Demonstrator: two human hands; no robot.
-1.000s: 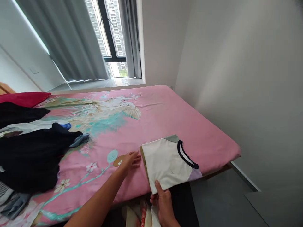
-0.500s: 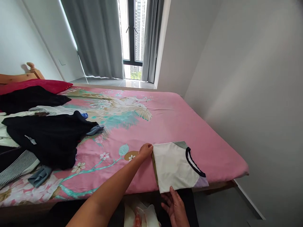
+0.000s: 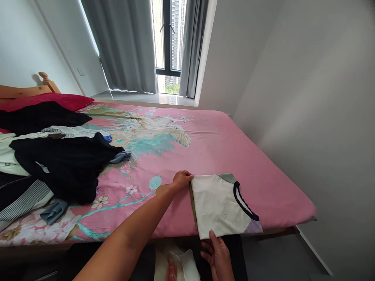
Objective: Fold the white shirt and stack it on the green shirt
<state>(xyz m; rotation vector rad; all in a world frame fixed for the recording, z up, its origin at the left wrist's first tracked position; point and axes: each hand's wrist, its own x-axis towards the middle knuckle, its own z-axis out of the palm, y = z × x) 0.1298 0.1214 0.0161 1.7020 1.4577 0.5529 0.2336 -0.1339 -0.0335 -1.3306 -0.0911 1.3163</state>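
Scanning from the left edge, we take the folded white T-shirt [image 3: 218,205] as our landmark throughout. Far left of it, against the wall, we note a wooden headboard [image 3: 27,89] and a red pillow [image 3: 55,100]. Below those, still well left of the shirt, lies a loose pile: a black garment [image 3: 63,166] on top, a striped grey-and-white piece [image 3: 22,199] under its near-left edge, and a small blue-grey cloth [image 3: 54,210] at the near side of the pile. All of this rests on the pink floral bedsheet [image 3: 213,144], which carries a white-bird print up and left of the shirt. Beyond the shirt, at the far wall, grey curtains [image 3: 129,43] frame a window [image 3: 166,39].

Our left hand [image 3: 181,180] touches the shirt's far-left corner; the fingers are curled down together at that corner, apparently pinching the fabric edge, though we cannot tell how much cloth they hold. The shirt lies flat near the bed's near edge, toward the bed's right corner, dark collar trim facing right. Our right hand [image 3: 218,255] sits at the shirt's near edge, fingers partly spread, thumb tip touching the hem; we see no closed grasp. Right of the shirt stands a plain grey wall [image 3: 307,97].
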